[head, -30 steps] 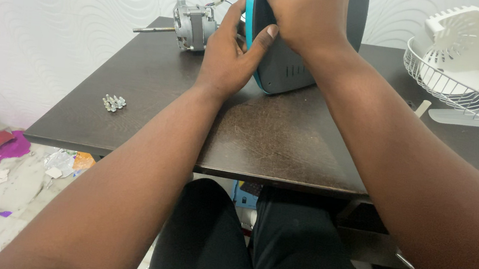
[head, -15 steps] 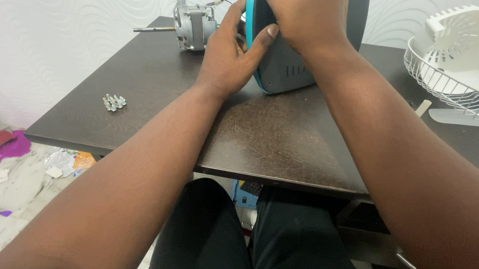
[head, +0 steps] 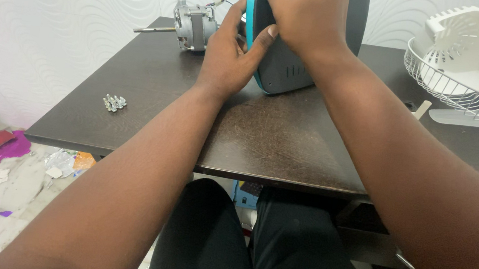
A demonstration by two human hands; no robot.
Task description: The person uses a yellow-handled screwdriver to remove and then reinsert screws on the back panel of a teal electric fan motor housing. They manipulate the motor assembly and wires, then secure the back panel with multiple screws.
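Dark table [head: 285, 152], hands [head: 230, 55] on grey housing [head: 295, 69]

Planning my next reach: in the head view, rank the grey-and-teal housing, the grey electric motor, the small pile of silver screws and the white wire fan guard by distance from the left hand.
1. Grey-and-teal housing: touched by the left hand.
2. Grey electric motor: just behind-left.
3. Small pile of silver screws: left, near the table's front.
4. White wire fan guard: far right.
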